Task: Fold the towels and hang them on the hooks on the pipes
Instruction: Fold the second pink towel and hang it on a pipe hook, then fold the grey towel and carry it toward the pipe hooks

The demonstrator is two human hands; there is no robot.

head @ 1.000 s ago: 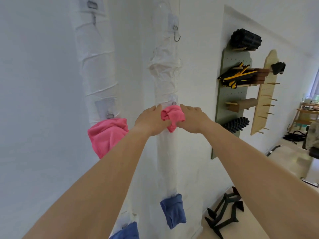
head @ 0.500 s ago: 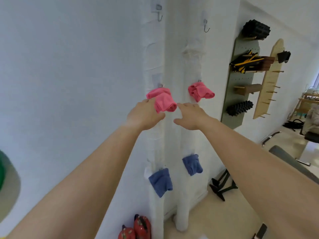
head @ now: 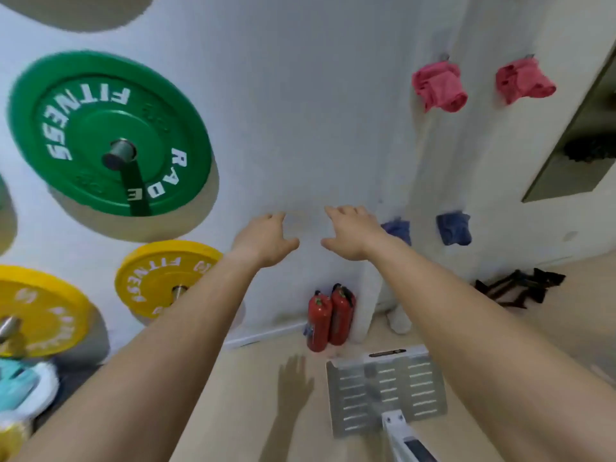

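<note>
Your bare arms reach toward mid-frame, your left hand [head: 265, 238] and right hand [head: 350, 233] side by side, fingers relaxed, holding nothing.

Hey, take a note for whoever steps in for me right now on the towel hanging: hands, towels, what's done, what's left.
Left hand: open, empty, fingers relaxed, held out toward the wall.
Right hand: open, empty, beside it.
Towels: left pink towel and right pink towel hang high at right. Left blue towel, partly behind the right hand, and right blue towel hang below them.
Done: four towels hung.
Left: no loose towel in view; look around for more.
</note>
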